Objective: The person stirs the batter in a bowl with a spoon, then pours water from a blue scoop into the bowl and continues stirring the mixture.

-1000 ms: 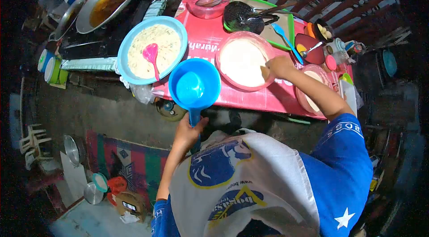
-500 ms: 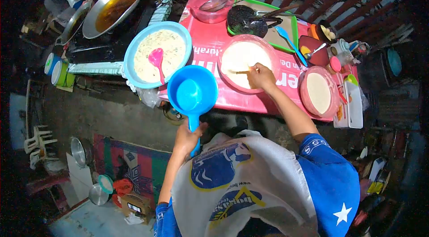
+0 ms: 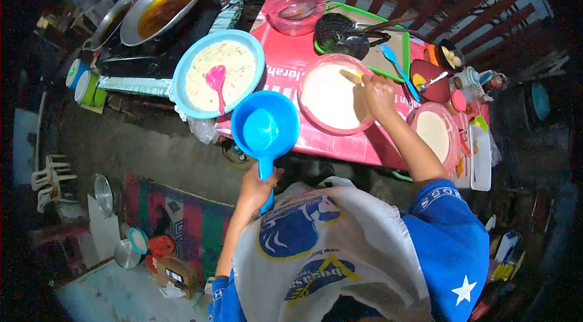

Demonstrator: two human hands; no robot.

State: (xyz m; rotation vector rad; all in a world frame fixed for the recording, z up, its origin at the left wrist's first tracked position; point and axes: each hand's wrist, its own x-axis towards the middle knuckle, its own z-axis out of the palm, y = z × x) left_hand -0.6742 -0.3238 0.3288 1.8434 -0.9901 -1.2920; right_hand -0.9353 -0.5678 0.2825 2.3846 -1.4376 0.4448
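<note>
My left hand [image 3: 256, 187] is closed around the handle of a blue plastic dipper [image 3: 265, 125], which hangs in front of the table's edge with its bowl upward. My right hand [image 3: 379, 92] is over the right rim of a pink basin [image 3: 331, 97] of smooth white batter. Between its fingers is a flat, yellowish-brown strip [image 3: 350, 77] whose kind I cannot make out. Left of the basin, a light-blue basin [image 3: 178, 82] holds a thick pale mixture with green flecks, and a pink spoon [image 3: 215, 79] rests in it.
A wide pan of oil [image 3: 170, 7] stands on the stove at the left. Behind the batter are a green-rimmed tray [image 3: 388, 49] with a black strainer [image 3: 340, 35] and a blue spatula [image 3: 398, 70]. Another pink basin [image 3: 434, 131] and a white container [image 3: 480, 158] are at the right.
My right hand has moved away from me and slightly right, from over the batter to the basin's rim, carrying the strip. My left hand keeps its hold on the dipper.
</note>
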